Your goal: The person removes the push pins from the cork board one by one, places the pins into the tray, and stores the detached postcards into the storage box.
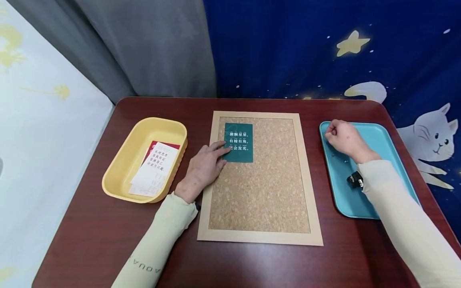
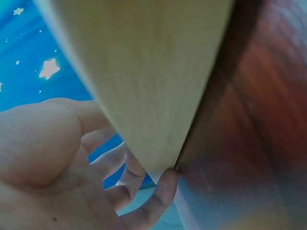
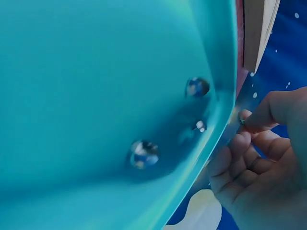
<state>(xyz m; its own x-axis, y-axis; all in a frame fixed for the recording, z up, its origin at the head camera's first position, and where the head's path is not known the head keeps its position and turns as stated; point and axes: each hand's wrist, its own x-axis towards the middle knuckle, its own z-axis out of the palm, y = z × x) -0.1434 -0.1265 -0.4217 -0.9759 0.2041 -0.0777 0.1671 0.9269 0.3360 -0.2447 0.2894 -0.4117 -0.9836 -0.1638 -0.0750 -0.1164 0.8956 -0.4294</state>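
A dark green card (image 1: 239, 138) with white lettering lies on the upper left of a wood-framed cork board (image 1: 263, 192). My left hand (image 1: 205, 166) rests over the board's left frame, its fingertips touching the card's left edge. Above the far left corner of a blue tray (image 1: 354, 210), my right hand (image 1: 345, 138) has curled fingers. In the right wrist view its thumb and index finger pinch a tiny shiny thumbtack, mostly hidden by the fingertips. Other shiny round-headed thumbtacks (image 3: 144, 154) lie in the tray.
Left of the board stands a yellow basket (image 1: 117, 160) holding white cards (image 1: 155, 168) and a red card (image 1: 173, 145). All of it sits on a dark red-brown table (image 1: 90, 232). Curtains (image 1: 151, 48) hang behind the far edge.
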